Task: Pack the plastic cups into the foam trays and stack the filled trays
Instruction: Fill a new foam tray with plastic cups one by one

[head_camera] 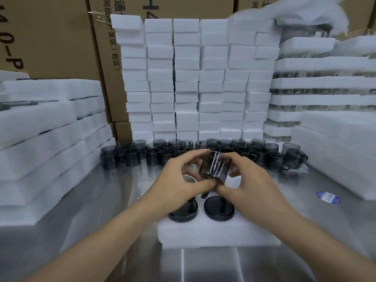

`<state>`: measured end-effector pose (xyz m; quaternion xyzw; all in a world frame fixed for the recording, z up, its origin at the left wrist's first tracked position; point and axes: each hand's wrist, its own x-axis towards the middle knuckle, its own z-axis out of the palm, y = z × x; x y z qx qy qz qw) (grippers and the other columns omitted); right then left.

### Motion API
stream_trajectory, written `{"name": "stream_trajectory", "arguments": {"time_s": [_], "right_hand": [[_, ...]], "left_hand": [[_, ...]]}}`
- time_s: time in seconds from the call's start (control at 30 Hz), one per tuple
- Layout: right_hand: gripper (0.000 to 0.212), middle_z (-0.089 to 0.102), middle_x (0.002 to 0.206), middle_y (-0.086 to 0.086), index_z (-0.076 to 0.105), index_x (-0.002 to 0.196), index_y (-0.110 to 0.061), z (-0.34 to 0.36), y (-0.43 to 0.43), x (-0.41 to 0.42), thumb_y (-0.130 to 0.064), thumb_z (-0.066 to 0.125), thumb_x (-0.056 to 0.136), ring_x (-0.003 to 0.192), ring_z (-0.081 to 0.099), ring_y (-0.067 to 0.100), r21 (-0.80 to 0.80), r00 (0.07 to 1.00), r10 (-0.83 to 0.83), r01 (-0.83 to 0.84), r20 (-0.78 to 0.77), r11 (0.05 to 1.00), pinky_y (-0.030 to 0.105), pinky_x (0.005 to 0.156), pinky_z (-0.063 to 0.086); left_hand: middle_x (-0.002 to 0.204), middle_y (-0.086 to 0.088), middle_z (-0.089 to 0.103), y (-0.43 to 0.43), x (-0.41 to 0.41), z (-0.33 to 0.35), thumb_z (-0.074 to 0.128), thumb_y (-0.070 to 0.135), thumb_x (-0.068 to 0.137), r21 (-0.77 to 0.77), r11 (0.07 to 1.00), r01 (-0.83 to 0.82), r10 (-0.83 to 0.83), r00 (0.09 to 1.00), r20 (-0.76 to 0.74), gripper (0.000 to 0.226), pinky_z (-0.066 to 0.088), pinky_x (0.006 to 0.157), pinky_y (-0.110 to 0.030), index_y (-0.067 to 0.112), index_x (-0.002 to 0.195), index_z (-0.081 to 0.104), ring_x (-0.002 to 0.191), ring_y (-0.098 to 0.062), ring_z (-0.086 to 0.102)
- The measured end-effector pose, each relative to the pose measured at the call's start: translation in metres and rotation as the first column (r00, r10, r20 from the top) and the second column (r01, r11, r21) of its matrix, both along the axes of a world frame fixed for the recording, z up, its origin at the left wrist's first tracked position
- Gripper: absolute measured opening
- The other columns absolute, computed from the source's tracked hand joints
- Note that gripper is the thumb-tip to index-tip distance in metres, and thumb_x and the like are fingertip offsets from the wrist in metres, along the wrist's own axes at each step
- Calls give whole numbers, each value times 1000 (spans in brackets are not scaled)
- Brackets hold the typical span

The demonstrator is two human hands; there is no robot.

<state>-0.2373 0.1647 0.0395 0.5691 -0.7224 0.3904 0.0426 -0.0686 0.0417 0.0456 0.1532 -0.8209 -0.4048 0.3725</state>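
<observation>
while both hands were together over the middle of the bench, they clamped one smoky plastic cup, tilted, just above the foam tray. the left hand pinched its lower rim; the right hand curled round its other side. two seated cups filled the tray's near holes. loose cups crowded the bench's back edge, and filled trays stood stacked at its back right corner.
</observation>
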Motion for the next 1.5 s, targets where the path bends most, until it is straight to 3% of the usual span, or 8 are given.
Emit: {"name": "stream_trajectory", "arguments": {"time_s": [0.37,0.57,0.7,0.8,0.9,1.03,1.17,1.5], "right_hand": [[69,56,120,-28,42,135,-59,1,3,5,-36,82,83,109,56,-5,-89,999,6,-10,-47,996,39,91,56],[63,68,110,-32,49,128,-59,3,1,3,-32,85,83,105,65,-5,-170,998,38,-28,58,985,37,91,57],[47,75,112,-18,60,124,-50,12,1,-5,-28,76,85,109,68,0,-143,931,206,-170,300,975,35,95,52],[33,78,104,-15,65,118,-45,17,1,-9,-50,68,85,101,70,-2,-146,844,275,-234,460,961,26,89,48],[55,79,101,-18,62,126,-43,16,0,-10,-64,79,79,96,71,-7,-128,833,281,-251,476,959,8,76,49],[42,80,107,-16,70,125,-36,28,6,-32,-36,85,85,99,74,-1,-77,826,221,-212,518,974,27,88,52],[40,80,108,-13,72,122,-31,31,16,-66,-13,82,88,104,75,6,-13,850,171,-190,497,982,16,80,55],[62,75,126,-13,70,122,-45,26,20,-76,-33,87,63,123,68,6,92,876,249,-312,412,946,44,112,49]], "left_hand": [[133,21,54,2,0,-5,97,33,74,-199,964,-175,162,983,-82,61,38,96,-2,50,124,66,129,5,52],[131,17,68,3,0,-2,92,40,79,-29,998,-59,57,996,-76,68,56,94,-30,53,136,58,125,-8,65],[120,16,74,4,-1,-1,93,30,83,-35,996,-77,73,993,-97,57,59,79,-24,45,129,65,111,-10,71],[121,16,71,8,-1,-3,95,31,79,-108,989,-105,98,993,-70,62,59,79,-24,50,130,66,107,-9,68],[122,20,64,11,1,-4,92,34,80,-237,964,-123,111,992,-65,68,52,83,-15,56,137,61,113,0,63],[129,25,61,6,2,-7,79,28,92,-209,961,-179,190,981,31,69,44,94,-9,65,142,49,126,3,55],[145,24,54,0,1,-9,69,48,94,-151,958,-245,279,916,287,51,37,108,-26,54,143,55,136,0,48],[128,26,65,2,-1,-10,69,42,96,-160,953,-257,297,898,325,22,37,88,-11,48,117,70,122,3,55]]}}
